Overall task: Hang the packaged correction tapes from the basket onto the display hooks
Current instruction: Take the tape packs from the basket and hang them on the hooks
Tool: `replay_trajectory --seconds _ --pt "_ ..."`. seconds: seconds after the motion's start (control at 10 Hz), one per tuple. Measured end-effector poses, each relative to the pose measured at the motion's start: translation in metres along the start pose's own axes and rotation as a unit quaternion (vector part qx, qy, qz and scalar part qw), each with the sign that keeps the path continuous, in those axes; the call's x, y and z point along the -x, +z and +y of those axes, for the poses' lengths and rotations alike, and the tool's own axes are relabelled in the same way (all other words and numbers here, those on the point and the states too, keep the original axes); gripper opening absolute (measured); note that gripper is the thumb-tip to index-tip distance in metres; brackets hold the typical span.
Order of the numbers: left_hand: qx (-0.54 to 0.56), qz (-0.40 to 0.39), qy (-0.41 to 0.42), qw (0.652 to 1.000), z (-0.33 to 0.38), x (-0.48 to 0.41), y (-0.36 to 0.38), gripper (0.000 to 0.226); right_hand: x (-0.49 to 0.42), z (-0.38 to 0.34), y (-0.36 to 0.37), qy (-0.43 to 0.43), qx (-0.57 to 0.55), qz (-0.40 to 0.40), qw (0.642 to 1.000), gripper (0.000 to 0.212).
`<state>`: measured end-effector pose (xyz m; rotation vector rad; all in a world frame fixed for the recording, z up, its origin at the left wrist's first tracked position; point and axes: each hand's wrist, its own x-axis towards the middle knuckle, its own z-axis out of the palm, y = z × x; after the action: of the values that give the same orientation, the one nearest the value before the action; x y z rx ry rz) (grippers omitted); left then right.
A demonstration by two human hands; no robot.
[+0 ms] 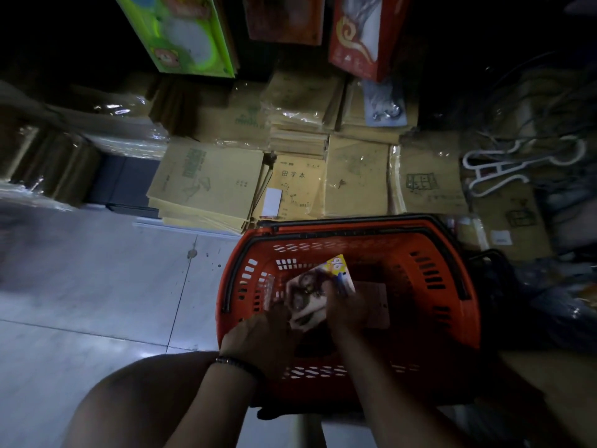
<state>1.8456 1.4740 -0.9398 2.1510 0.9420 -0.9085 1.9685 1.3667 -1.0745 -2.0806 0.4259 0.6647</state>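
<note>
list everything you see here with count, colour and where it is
basket: one, red, on the floor, centre
packets: blurred bunch, count unclear, multicoloured, over the basket
notebooks: many stacks, tan, beyond the basket
green box: one, top left
red box: one, top centre
hanger: at least one, white, right
floor: grey tiles, left
bracelet: one, dark, left wrist
left hand: holds the packets
right hand: holds the packets

Grey tiled floor [97,286] under orange basket [452,286] and stacked brown notebooks [206,189].
</note>
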Motion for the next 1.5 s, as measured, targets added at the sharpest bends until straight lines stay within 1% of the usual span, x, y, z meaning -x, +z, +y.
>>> replay_trajectory --seconds 0.1,0.2,0.3,0.4,0.5,0.6,0.7,0.8,0.9,1.0,1.1,1.2,1.3,1.4,1.5 --pt "0.045 0.02 0.048 0.998 0.007 0.001 -0.014 0.056 0.03 -0.017 -0.043 -0.052 -0.03 -0.01 0.998 0.017" --pt "0.143 0.083 0.08 0.983 0.016 0.015 -0.026 0.056 0.063 -0.036 -0.086 -0.119 -0.061 -0.004 0.991 0.021" --pt "0.178 0.239 0.045 0.954 0.023 0.028 -0.025 0.059 0.083 -0.045 -0.124 -0.144 -0.053 -0.072 0.986 0.031" --pt "0.202 0.31 0.057 0.927 0.029 0.052 -0.029 0.061 0.115 -0.072 -0.163 -0.205 -0.03 -0.144 0.967 0.028" --pt "0.408 0.193 0.121 0.884 0.035 0.086 -0.036 0.039 0.149 -0.104 -0.198 -0.268 -0.029 -0.216 0.938 0.019" --pt "0.626 -0.031 0.155 0.764 0.055 0.125 -0.035 0.042 0.169 -0.131 -0.225 -0.318 -0.042 -0.222 0.921 0.019" --pt "0.653 -0.051 0.198 0.729 0.071 0.157 -0.036 0.047 0.182 -0.156 -0.248 -0.342 -0.069 -0.188 0.918 0.016" --pt "0.661 -0.014 0.219 0.718 0.082 0.184 -0.051 0.037 0.195 -0.181 -0.267 -0.381 -0.071 -0.17 0.906 0.016" --pt "0.677 0.044 0.247 0.692 0.096 0.218 -0.074 0.036 0.212 -0.211 -0.285 -0.426 -0.052 -0.154 0.89 0.019" --pt "0.663 0.091 0.292 0.684 0.111 0.254 -0.1 0.039 0.239 -0.247 -0.307 -0.478 0.013 -0.084 0.874 0.049" --pt "0.663 0.133 0.318 0.665 0.127 0.29 -0.127 0.036 0.273 -0.287 -0.332 -0.598 0.096 0.009 0.795 0.075" --pt "0.658 0.166 0.339 0.652 0.143 0.324 -0.161 0.034 0.308 -0.323 -0.354 -0.704 0.217 0.022 0.676 0.085" --pt "0.649 0.181 0.372 0.638 0.156 0.356 -0.198 0.034 0.334 -0.358 -0.371 -0.731 0.296 0.001 0.615 0.096" --pt "0.63 0.191 0.402 0.637 0.167 0.387 -0.232 0.032 0.356 -0.395 -0.387 -0.751 0.302 0.004 0.587 0.109" --pt "0.617 0.201 0.422 0.633 0.175 0.411 -0.262 0.031 0.375 -0.43 -0.4 -0.754 0.339 0.028 0.561 0.117"
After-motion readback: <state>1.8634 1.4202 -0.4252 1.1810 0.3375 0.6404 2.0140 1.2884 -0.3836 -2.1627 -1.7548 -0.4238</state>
